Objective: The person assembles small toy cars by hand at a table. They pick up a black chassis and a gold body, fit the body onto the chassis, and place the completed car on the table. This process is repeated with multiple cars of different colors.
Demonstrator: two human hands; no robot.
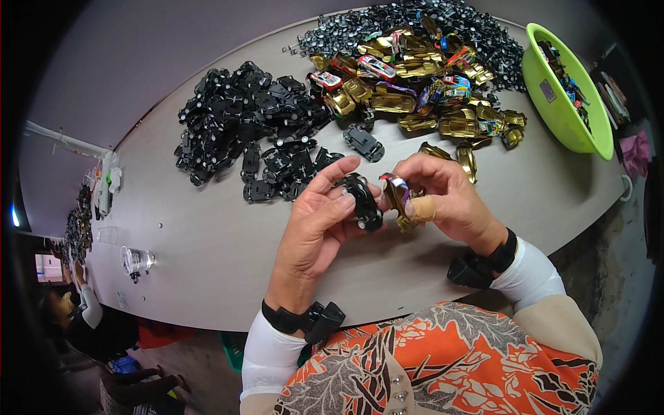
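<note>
Between thumb and fingers my left hand [315,218] grips a black toy car chassis [361,200] with small wheels. Close beside it, my right hand [449,197] pinches a gold toy car body [398,197] with coloured markings on one side. The two parts are held side by side above the table; whether they touch I cannot tell. A tan wrap covers my right thumb. Just beyond my hands lies a loose dark grey chassis [364,142]. Black chassis are heaped [242,117] at the left, and gold and printed car bodies are piled [394,100] ahead.
Small wheel-and-axle parts are heaped [484,41] at the table's [207,256] far edge. A lime green basin [553,104] with car bodies leans at the right. Clear plastic cups [136,260] stand at the left. Another person [90,318] sits at the far left.
</note>
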